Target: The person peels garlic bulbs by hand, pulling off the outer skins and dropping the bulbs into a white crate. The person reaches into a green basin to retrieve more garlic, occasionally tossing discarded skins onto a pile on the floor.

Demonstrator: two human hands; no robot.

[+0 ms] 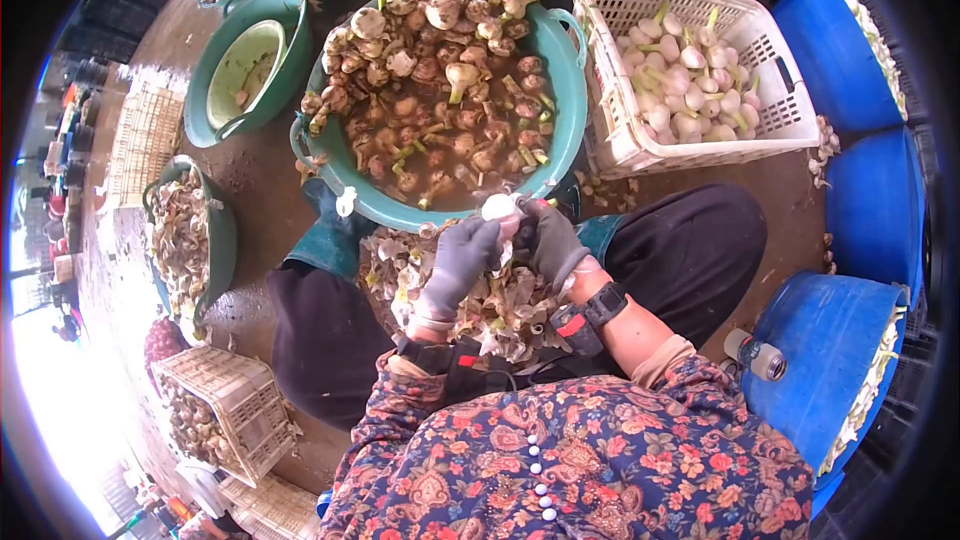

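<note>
My left hand, in a grey glove, has its fingers wrapped round the near left side of a white garlic bulb. My right hand, gloved in dark grey, pinches the same bulb from the right. Pinkish skin shows on the bulb's lower part. Both hands are above a heap of loose peelings between my legs. Just beyond them stands a green tub with brown water and unpeeled garlic bulbs, piled high at its far side.
A white crate at the right holds peeled garlic. Blue barrels line the right edge, with a metal bottle beside one. Green basins, a tub of peelings and a tipped crate lie left.
</note>
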